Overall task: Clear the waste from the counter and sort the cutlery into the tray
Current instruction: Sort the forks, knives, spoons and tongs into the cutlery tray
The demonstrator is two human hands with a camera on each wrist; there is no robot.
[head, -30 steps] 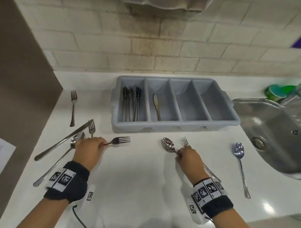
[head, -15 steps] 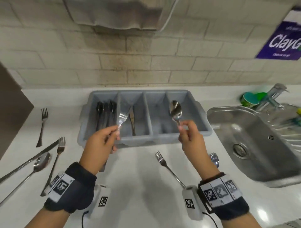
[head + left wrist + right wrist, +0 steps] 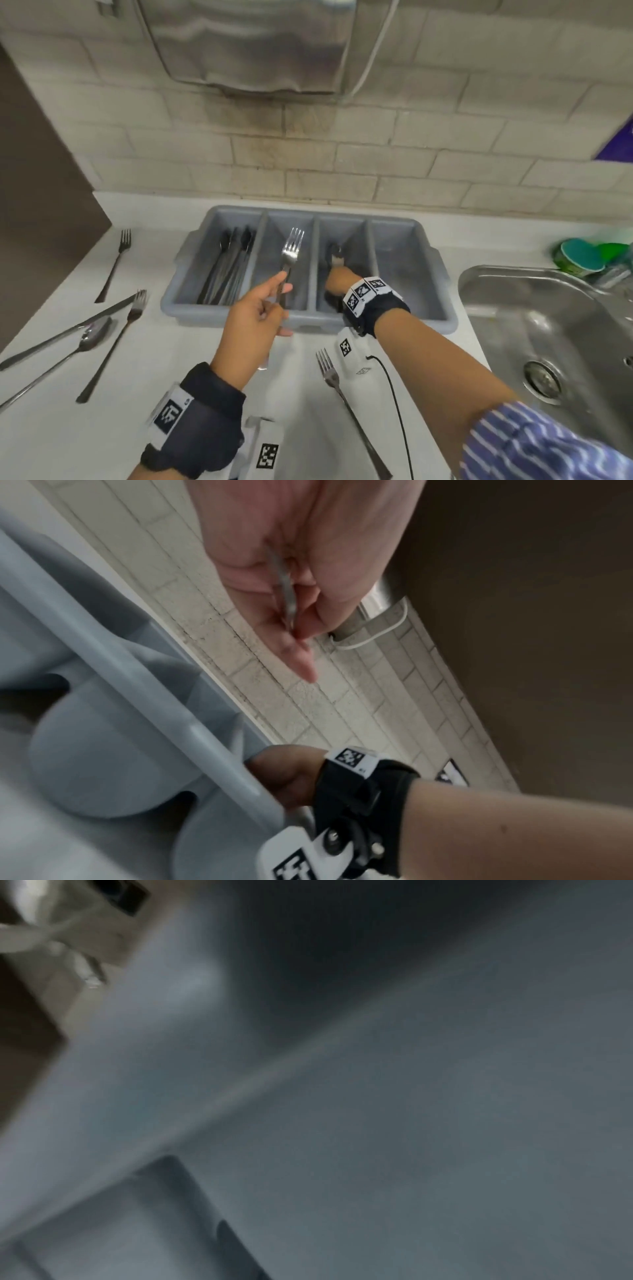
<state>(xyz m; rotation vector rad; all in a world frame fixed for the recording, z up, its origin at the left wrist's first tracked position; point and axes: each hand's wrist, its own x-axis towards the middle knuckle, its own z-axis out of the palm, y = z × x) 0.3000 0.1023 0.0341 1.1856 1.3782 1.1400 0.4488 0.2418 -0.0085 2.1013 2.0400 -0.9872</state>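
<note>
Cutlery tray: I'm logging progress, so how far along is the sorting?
Done: the tray holds several pieces in its leftmost slot. In hand: the left hand holds a fork over the second slot; the right hand is down in the third slot, its fingers hidden. Left: three forks, a knife and a spoon lie on the counter.

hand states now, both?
Left hand: holding a fork over the tray.
Right hand: down in the tray's third compartment; grip cannot be told.
</note>
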